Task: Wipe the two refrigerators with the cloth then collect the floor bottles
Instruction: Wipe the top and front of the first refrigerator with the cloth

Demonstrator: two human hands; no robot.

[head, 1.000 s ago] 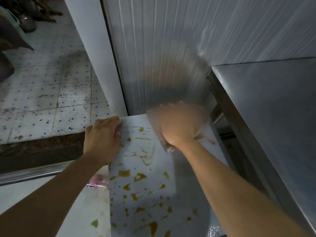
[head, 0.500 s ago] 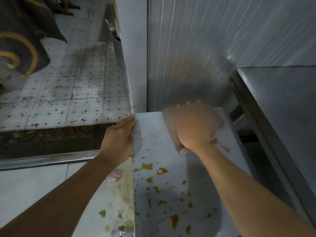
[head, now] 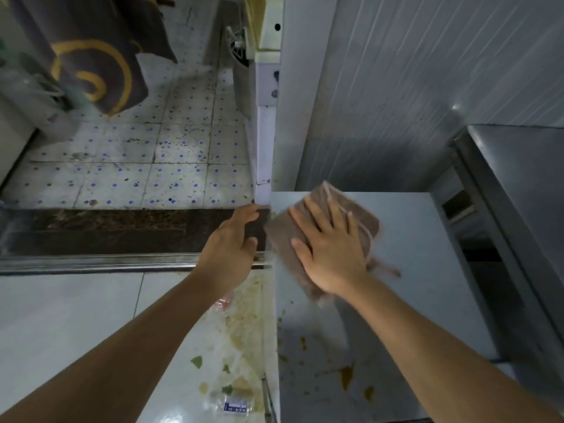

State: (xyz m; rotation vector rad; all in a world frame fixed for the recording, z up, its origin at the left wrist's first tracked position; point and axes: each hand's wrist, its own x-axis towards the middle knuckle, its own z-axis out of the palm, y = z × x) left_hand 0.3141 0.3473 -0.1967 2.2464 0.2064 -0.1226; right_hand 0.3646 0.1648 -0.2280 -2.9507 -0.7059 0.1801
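I look down on the white top of a refrigerator (head: 412, 270), stained with brown spots near me. My right hand (head: 331, 251) lies flat, fingers spread, pressing a folded brown cloth (head: 285, 236) onto the top's far left part. My left hand (head: 232, 242) hovers just beyond the top's left edge, fingers relaxed, holding nothing. A stainless steel refrigerator (head: 525, 190) stands to the right. Low on the floor lies a clear plastic bottle (head: 233, 407) with a blue label, and a pinkish wrapper (head: 224, 302) shows under my left forearm.
A ribbed metal wall (head: 396, 87) rises behind the white top. The floor beside it is white tile (head: 61, 325) with food scraps and stains, then a dark threshold with a metal rail (head: 91, 265), then spotted tiles. A dark cloth with gold swirls (head: 91, 56) hangs far left.
My right hand has slid the cloth left across the far part of the top. My left hand has let go of the top's left edge and now hovers beside it.
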